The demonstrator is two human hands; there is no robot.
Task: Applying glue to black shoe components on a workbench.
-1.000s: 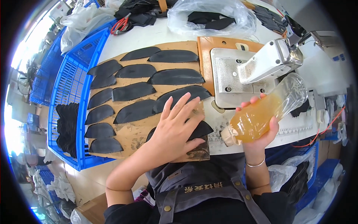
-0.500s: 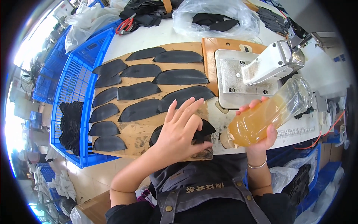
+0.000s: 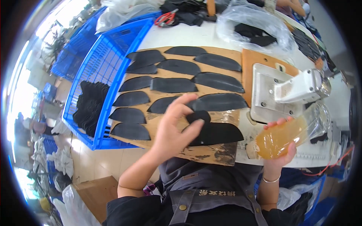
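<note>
My right hand (image 3: 283,153) is wrapped round a clear plastic bottle (image 3: 281,137) of amber liquid, tilted with its pale narrow end down to the left. Over the near part of a cardboard sheet (image 3: 211,155) hovers my left hand (image 3: 175,126), its thumb and curved index finger apart. Below and right of it lies a matte black fabric piece (image 3: 222,133). A rounded black flap (image 3: 198,116) shows between thumb and index finger; whether they touch it is unclear. Several shiny dark curved pieces (image 3: 220,102) lie in rows on the cardboard.
To the left stands a blue plastic crate (image 3: 97,130) with a stack of wavy black pieces (image 3: 89,107). A white machine arm (image 3: 298,88) stands at the right. Red-handled scissors (image 3: 166,18) and a clear plastic bag (image 3: 226,22) lie at the back. Another person's arm (image 3: 296,6) shows at far right.
The whole view has shifted, with the table now further right in it. My left hand has drawn left off the near black piece, uncovering more of it. The bottle stays in my right hand.
</note>
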